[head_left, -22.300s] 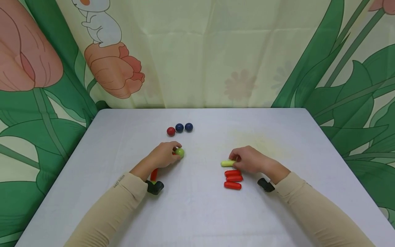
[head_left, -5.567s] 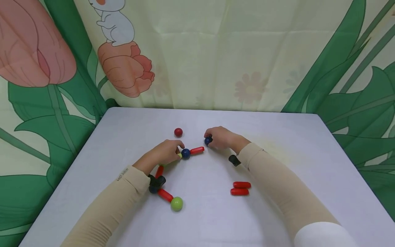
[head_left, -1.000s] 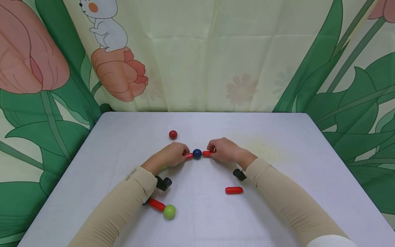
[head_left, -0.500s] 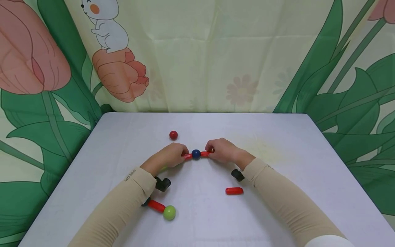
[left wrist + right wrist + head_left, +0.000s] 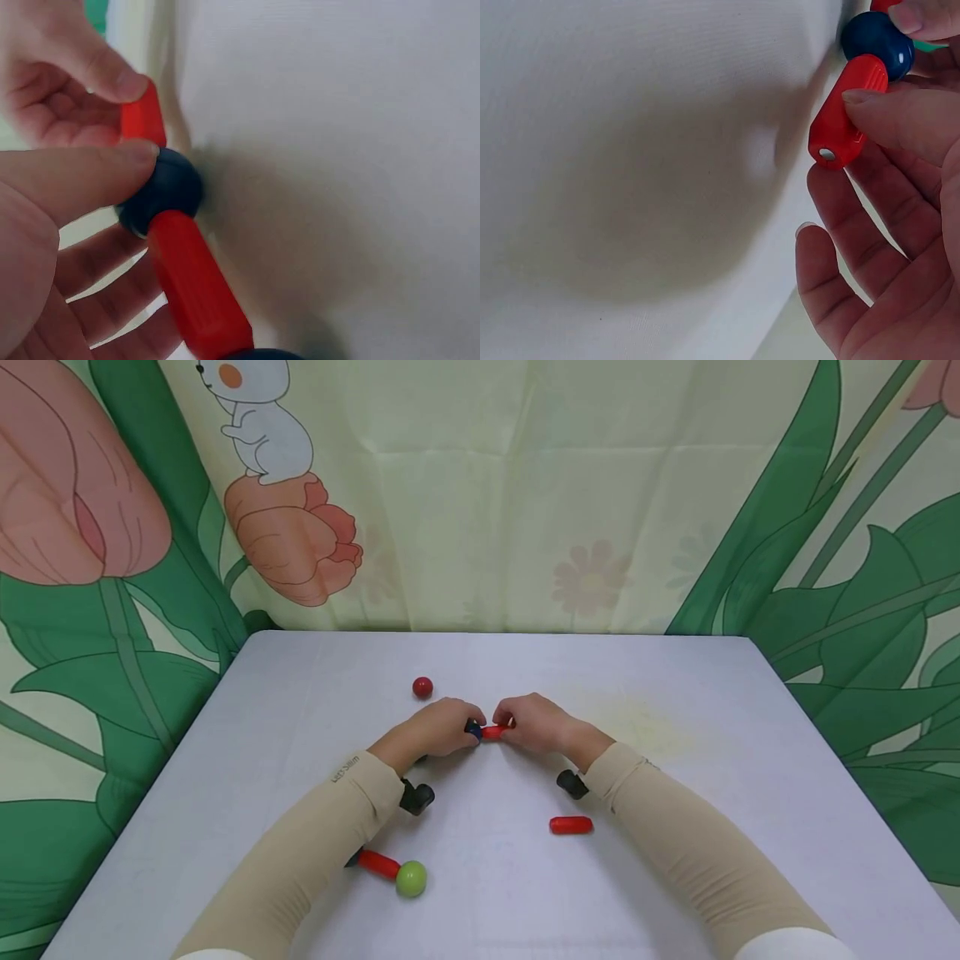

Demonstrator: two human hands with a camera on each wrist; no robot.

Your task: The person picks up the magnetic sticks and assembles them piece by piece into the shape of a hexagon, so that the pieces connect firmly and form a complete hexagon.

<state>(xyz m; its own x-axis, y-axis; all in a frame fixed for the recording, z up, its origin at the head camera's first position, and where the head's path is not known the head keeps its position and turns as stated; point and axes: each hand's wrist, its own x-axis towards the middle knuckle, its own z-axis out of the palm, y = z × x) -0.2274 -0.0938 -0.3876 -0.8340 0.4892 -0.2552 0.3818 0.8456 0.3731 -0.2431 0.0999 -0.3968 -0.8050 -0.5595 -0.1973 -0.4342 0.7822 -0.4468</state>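
In the head view my left hand (image 5: 444, 727) pinches a dark blue ball (image 5: 174, 184) between thumb and fingers. My right hand (image 5: 536, 723) pinches a red magnetic rod (image 5: 838, 124), whose far end touches that ball. A metal tip shows on the rod's free end. From the ball's other side a second red rod (image 5: 199, 285) runs to another blue ball (image 5: 264, 355), cut off at the left wrist view's lower edge. Under my left forearm shows part of the chain: a red rod (image 5: 378, 863) joined to a green ball (image 5: 410, 878). The forearm hides the rest.
A loose red ball (image 5: 422, 687) lies behind my left hand. One loose red rod (image 5: 572, 825) lies in front of my right hand. The white table (image 5: 480, 893) ends at a printed curtain (image 5: 465, 527) at the back.
My left hand has shifted right from the red rod to the blue ball; the right hand still holds its rod, now against the ball. Since the oldest frames, loose rods and balls have joined a chain.
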